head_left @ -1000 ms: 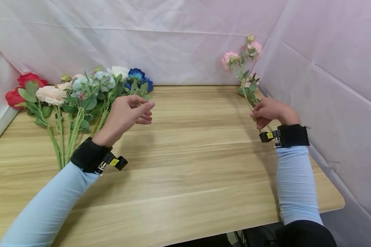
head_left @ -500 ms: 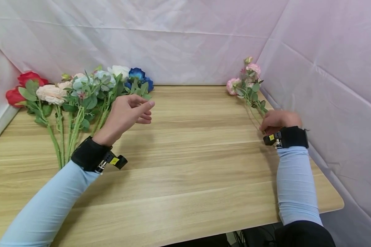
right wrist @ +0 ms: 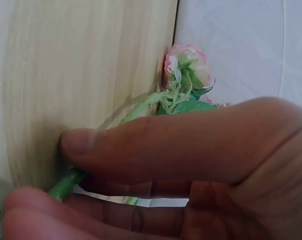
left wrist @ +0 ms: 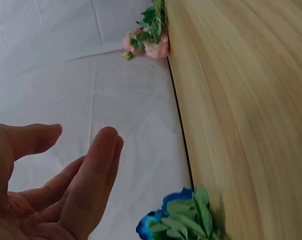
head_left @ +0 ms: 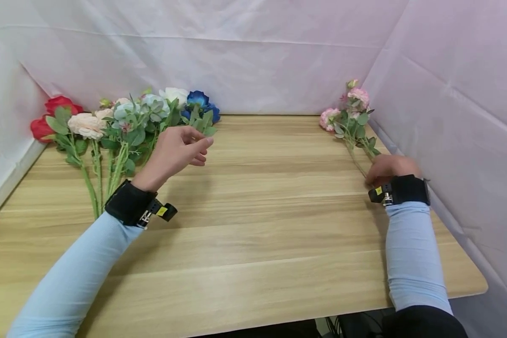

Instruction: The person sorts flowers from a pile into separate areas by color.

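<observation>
Laying down pink spray at table's far-right edge: right hand pinches its stem low w/ thumb and fingers. Left hand hovers relaxed, empty, beside flower pile. Next, probably: let go, pick another stem.

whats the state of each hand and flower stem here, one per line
right hand: low at the table's right edge, fingers curled round the pink flower stem
pink flower stem: gripped at its lower end, blooms toward the back corner
left hand: raised above the table, fingers relaxed, holds nothing
flower pile: lying on the table at back left, untouched
table: flat, wooden
</observation>
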`<state>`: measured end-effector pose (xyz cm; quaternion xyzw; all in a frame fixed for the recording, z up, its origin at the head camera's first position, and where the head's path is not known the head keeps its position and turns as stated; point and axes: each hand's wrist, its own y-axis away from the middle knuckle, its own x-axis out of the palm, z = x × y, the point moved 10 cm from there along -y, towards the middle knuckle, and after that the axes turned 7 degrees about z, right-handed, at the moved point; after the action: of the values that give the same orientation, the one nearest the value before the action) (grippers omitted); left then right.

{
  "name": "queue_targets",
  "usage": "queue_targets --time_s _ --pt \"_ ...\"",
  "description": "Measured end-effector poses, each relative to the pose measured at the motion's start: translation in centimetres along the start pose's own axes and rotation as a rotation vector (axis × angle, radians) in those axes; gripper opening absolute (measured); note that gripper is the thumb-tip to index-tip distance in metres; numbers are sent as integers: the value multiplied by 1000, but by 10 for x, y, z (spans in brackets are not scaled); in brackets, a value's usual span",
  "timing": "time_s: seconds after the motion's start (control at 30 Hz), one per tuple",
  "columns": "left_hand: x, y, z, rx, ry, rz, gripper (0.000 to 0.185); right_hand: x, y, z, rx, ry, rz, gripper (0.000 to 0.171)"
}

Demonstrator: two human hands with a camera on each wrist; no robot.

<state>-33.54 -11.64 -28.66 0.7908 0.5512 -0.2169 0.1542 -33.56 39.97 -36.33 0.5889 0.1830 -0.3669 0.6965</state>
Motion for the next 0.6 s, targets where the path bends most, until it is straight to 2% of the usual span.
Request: queue_targets --time_s 0.1,0.2,0.3,0.4,0.47,0.6 --pt "-7 0 3 -5 -138 -2 37 -3 4 1 -1 -41 -18 24" --pt "-20 0 3 -1 -289 -35 33 -10 8 7 -21 -133 -60 24" --pt "-35 0 2 0 -412 -77 32 -27 14 26 -111 -165 -167 23" --pt "-46 0 8 -34 -497 -74 29 -43 25 58 -227 -141 -288 32" --pt "-49 -1 17 -73 -547 -46 36 -48 35 86 -295 -123 -348 34" --pt "-51 -1 39 -149 -649 12 54 -41 57 148 -428 -115 -400 29"
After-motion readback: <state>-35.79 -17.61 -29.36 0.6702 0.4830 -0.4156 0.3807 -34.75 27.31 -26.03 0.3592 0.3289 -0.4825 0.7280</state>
